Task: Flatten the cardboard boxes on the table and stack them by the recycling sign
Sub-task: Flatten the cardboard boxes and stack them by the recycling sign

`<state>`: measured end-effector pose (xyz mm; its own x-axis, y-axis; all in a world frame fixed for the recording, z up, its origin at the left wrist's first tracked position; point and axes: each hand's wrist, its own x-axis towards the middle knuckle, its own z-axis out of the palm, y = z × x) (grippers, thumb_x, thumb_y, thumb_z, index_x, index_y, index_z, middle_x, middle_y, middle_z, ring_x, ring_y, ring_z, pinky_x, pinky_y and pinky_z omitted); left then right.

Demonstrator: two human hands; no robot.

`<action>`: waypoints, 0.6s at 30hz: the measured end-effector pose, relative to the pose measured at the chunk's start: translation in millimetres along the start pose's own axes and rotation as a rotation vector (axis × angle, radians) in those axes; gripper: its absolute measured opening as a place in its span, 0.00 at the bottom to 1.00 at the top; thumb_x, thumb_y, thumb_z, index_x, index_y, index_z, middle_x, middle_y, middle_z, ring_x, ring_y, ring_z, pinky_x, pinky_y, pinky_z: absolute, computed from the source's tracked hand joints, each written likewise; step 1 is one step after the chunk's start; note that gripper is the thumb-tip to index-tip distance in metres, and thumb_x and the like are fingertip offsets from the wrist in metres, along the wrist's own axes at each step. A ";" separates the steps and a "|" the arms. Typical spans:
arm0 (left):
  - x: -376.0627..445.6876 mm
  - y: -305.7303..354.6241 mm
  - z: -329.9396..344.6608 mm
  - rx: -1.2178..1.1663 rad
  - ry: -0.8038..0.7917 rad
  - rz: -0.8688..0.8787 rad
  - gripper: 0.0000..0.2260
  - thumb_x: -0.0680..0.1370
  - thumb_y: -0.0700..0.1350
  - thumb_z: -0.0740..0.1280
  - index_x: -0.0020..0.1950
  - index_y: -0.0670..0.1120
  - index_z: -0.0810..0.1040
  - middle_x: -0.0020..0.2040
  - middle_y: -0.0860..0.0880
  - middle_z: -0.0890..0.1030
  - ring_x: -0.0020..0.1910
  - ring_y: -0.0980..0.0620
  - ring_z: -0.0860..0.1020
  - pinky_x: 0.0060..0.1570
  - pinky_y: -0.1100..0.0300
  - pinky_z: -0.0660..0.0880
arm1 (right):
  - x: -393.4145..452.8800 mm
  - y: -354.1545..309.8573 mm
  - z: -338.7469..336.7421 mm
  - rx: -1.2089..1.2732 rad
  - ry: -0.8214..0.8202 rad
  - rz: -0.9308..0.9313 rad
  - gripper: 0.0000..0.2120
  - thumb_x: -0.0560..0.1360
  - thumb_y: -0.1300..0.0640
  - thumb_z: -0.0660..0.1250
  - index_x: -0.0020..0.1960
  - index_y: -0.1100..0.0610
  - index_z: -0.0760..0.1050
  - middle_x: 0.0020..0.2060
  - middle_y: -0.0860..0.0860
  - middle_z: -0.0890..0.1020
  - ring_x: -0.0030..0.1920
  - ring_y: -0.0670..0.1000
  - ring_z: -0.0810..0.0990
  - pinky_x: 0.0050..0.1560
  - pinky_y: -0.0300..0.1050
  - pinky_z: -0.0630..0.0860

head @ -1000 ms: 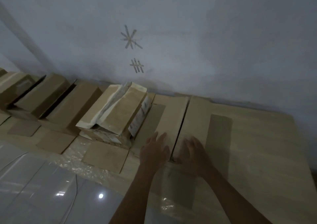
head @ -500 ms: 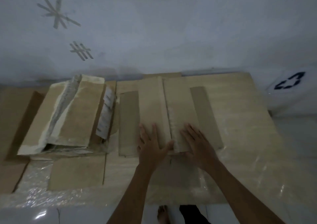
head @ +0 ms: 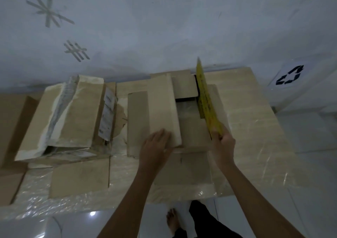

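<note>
You are opening the box (head: 164, 110) flaps.
Your left hand (head: 155, 146) lies flat on one flap; your right hand (head: 223, 143) grips the raised yellow flap (head: 206, 101).

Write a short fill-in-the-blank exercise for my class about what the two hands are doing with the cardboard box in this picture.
1. The right hand grips a flap whose inner face is coloured ____.
2. The left hand rests on the box's ____ flap.
3. The recycling sign hangs on the wall to the ____ of the table.

Missing words: yellow; left; right
</note>
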<state>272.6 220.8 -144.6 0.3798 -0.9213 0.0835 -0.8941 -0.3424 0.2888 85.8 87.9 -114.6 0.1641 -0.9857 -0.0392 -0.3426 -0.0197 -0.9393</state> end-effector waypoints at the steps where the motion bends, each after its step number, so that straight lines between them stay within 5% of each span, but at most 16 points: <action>1: -2.3 1.7 -3.3 -0.045 0.054 0.018 0.22 0.78 0.50 0.70 0.71 0.47 0.76 0.69 0.44 0.78 0.64 0.42 0.78 0.58 0.46 0.79 | 4.1 2.0 0.6 -0.002 0.116 0.056 0.17 0.80 0.52 0.62 0.61 0.64 0.77 0.33 0.55 0.78 0.37 0.58 0.79 0.34 0.36 0.73; 5: -5.2 14.6 -32.0 -0.358 0.209 -0.053 0.17 0.85 0.48 0.61 0.73 0.46 0.74 0.65 0.49 0.80 0.61 0.56 0.79 0.60 0.58 0.77 | 25.9 15.0 -2.3 0.114 0.373 0.256 0.19 0.77 0.50 0.65 0.60 0.63 0.79 0.49 0.61 0.83 0.50 0.61 0.83 0.52 0.58 0.80; 7: -4.5 18.7 -49.9 -0.516 0.290 -0.190 0.15 0.86 0.49 0.57 0.71 0.49 0.74 0.51 0.54 0.83 0.47 0.61 0.79 0.46 0.65 0.77 | 35.9 22.7 -8.7 0.204 0.404 0.301 0.20 0.77 0.51 0.66 0.64 0.61 0.77 0.53 0.57 0.83 0.53 0.58 0.83 0.56 0.56 0.79; 10: -3.3 17.6 -60.4 -0.656 0.480 -0.355 0.05 0.85 0.45 0.60 0.52 0.49 0.75 0.32 0.52 0.73 0.30 0.56 0.74 0.27 0.66 0.66 | 46.6 43.7 -16.7 0.372 0.433 0.411 0.19 0.76 0.52 0.68 0.65 0.55 0.76 0.54 0.52 0.82 0.53 0.55 0.83 0.59 0.59 0.78; 12: -3.7 11.7 -55.0 -0.716 0.550 -0.546 0.05 0.83 0.44 0.64 0.49 0.45 0.74 0.33 0.54 0.72 0.30 0.62 0.74 0.28 0.69 0.66 | 43.4 47.3 -20.1 0.534 0.412 0.553 0.13 0.79 0.57 0.67 0.63 0.53 0.75 0.52 0.51 0.82 0.48 0.55 0.83 0.58 0.62 0.77; 14: -7.3 -3.7 -39.4 -0.801 0.568 -0.756 0.10 0.81 0.46 0.67 0.58 0.40 0.75 0.40 0.53 0.77 0.38 0.63 0.78 0.36 0.67 0.73 | 38.8 49.3 -20.2 0.588 0.391 0.720 0.18 0.79 0.59 0.67 0.68 0.54 0.72 0.53 0.50 0.78 0.48 0.55 0.80 0.56 0.60 0.77; 16: -10.6 -22.5 -19.8 -0.926 0.551 -0.941 0.17 0.78 0.48 0.71 0.63 0.43 0.75 0.50 0.47 0.81 0.50 0.48 0.82 0.49 0.54 0.79 | 37.7 53.8 -19.0 0.603 0.381 0.808 0.22 0.79 0.58 0.68 0.72 0.57 0.68 0.56 0.52 0.76 0.48 0.53 0.79 0.47 0.53 0.79; 18: -11.1 -43.8 -0.7 -1.148 0.544 -1.095 0.19 0.74 0.52 0.74 0.62 0.49 0.75 0.57 0.44 0.81 0.53 0.43 0.82 0.51 0.43 0.81 | 36.4 60.3 -18.8 0.599 0.346 0.834 0.24 0.78 0.56 0.69 0.72 0.59 0.68 0.59 0.53 0.76 0.46 0.53 0.80 0.37 0.49 0.78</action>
<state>307.7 246.2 -157.6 0.9157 -0.1050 -0.3879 0.3615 -0.2063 0.9093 53.7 47.7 -166.3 -0.2129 -0.6467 -0.7324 0.2974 0.6711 -0.6791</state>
